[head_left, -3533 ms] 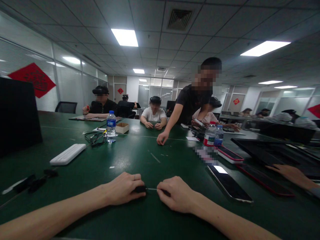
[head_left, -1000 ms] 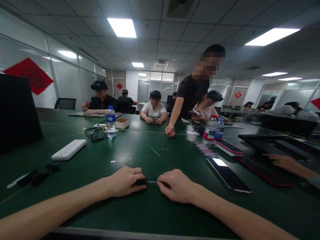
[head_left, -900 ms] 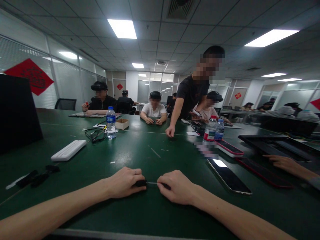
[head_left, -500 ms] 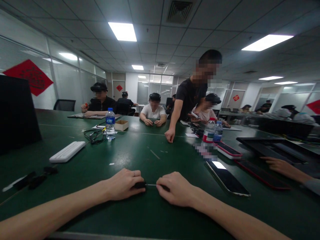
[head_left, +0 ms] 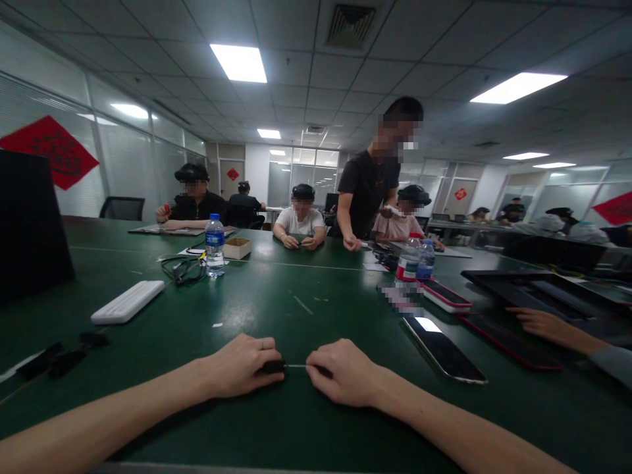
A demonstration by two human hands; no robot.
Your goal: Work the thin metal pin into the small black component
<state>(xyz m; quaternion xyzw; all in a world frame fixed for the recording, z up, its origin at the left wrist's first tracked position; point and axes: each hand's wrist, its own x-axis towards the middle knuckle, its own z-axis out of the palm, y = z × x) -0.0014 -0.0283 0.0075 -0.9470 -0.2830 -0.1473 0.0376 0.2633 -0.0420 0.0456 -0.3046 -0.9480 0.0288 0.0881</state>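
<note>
My left hand (head_left: 241, 364) rests low over the table with its fingers closed around a small black binder clip (head_left: 274, 367). A thin metal handle (head_left: 296, 366) runs from the clip to my right hand (head_left: 342, 372). The right fingers are curled and pinch the far end of that handle; their tips are partly hidden. Both hands are near the front edge of the green table (head_left: 257, 428). Several more black clips (head_left: 62, 359) lie at the left.
A white flat case (head_left: 127, 302) and a water bottle (head_left: 214, 247) beside cables (head_left: 184, 268) stand left. At right lie a phone (head_left: 444, 350), bottles (head_left: 409, 260) and a black tray (head_left: 543, 296). A co-worker's hand (head_left: 548, 327) reaches in there. Other people sit and stand opposite.
The standing person opposite has drawn their hand back from the table and straightened a little. The view has shifted slightly. My hands keep the same hold.
</note>
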